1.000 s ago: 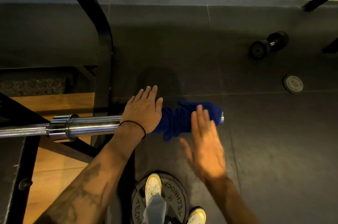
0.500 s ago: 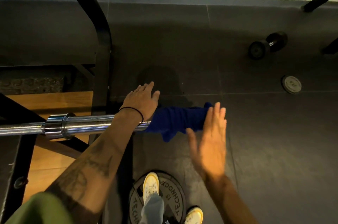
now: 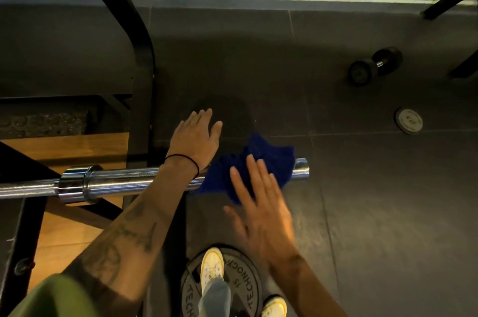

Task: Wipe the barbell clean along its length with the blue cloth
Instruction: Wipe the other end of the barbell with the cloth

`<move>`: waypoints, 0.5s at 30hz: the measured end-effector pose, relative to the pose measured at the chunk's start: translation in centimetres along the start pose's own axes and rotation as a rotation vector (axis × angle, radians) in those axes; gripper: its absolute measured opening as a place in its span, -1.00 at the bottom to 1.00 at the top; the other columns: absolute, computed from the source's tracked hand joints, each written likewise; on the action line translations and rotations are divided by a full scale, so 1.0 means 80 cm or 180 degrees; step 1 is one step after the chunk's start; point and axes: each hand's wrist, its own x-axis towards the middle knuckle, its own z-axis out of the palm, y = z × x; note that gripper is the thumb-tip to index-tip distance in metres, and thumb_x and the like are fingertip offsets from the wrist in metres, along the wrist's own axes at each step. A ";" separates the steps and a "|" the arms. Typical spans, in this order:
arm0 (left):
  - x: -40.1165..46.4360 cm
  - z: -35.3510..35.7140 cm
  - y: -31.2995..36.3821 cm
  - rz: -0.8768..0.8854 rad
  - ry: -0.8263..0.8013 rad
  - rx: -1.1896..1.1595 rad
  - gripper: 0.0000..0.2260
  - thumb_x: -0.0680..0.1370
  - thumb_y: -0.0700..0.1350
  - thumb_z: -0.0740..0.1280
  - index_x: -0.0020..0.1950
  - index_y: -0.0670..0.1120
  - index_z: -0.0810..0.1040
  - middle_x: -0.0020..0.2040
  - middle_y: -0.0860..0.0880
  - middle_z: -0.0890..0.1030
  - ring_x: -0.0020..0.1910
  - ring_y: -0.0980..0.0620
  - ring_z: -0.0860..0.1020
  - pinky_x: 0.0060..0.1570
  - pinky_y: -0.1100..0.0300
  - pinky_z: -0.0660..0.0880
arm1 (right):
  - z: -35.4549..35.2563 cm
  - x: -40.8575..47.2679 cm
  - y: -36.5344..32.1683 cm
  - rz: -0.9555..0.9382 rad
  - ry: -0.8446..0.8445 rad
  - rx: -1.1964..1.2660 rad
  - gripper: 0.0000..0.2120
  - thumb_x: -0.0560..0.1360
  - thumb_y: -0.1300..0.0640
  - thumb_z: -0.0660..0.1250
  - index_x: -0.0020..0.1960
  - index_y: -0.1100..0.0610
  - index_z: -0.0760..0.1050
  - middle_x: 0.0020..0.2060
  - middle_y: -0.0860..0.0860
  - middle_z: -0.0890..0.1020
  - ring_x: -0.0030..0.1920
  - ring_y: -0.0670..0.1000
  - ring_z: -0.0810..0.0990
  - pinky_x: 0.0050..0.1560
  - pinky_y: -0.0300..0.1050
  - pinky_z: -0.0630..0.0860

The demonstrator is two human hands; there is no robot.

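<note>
Barbell [image 3: 124, 182] cut off at left edge; a stretch of sleeve hidden under left forearm and under cloth [image 3: 261, 159]. Contact between left hand [image 3: 192, 139] and bar not visible: palm side hidden. Right hand [image 3: 261, 203] blurred, covering near part of cloth; touching or apart, cannot tell. Plate [image 3: 240, 275] at near edge cut off, partly hidden by shoes [image 3: 211, 265] and leg; lettering only partly readable. Right shoe mostly out of frame. Small disc [image 3: 408, 120] on far right floor: markings too small to read. Rack [image 3: 141, 65] cut off at top.
</note>
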 end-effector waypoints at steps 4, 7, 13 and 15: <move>-0.003 -0.002 0.001 0.0135 0.0214 0.0118 -0.49 0.67 0.15 0.00 0.58 -0.04 0.13 0.57 -0.05 0.21 0.57 -0.02 0.10 0.53 -0.01 0.04 | -0.016 -0.006 0.066 0.0664 0.0243 0.0033 -0.33 0.64 -0.19 0.10 0.65 0.10 0.11 0.64 0.12 0.09 0.65 0.12 0.01 0.62 0.15 0.01; -0.004 -0.003 0.001 0.0158 0.0258 0.0200 -0.48 0.67 0.16 0.00 0.58 -0.04 0.11 0.58 -0.06 0.19 0.57 -0.02 0.08 0.54 -0.02 0.03 | -0.015 0.004 0.046 0.1441 0.0389 0.0476 -0.28 0.64 -0.23 0.06 0.65 0.15 0.03 0.65 0.10 0.05 0.66 0.07 -0.10 0.64 0.13 -0.05; -0.004 -0.002 0.000 0.0197 0.0407 0.0199 -0.48 0.67 0.15 -0.01 0.58 -0.05 0.15 0.57 -0.07 0.22 0.57 -0.02 0.10 0.54 -0.01 0.03 | 0.007 0.003 0.005 -0.0210 0.0110 -0.0118 -0.36 0.68 -0.16 0.11 0.67 0.01 0.03 0.65 0.14 0.04 0.65 0.14 -0.03 0.62 0.09 -0.03; -0.004 -0.001 -0.001 0.0209 0.0411 0.0210 -0.48 0.67 0.15 -0.01 0.58 -0.05 0.14 0.58 -0.07 0.20 0.57 -0.02 0.08 0.55 0.00 0.02 | 0.001 -0.003 0.039 -0.0136 0.0221 -0.0044 -0.38 0.66 -0.10 0.16 0.66 0.02 0.08 0.65 0.12 0.09 0.65 0.12 0.02 0.62 0.08 -0.02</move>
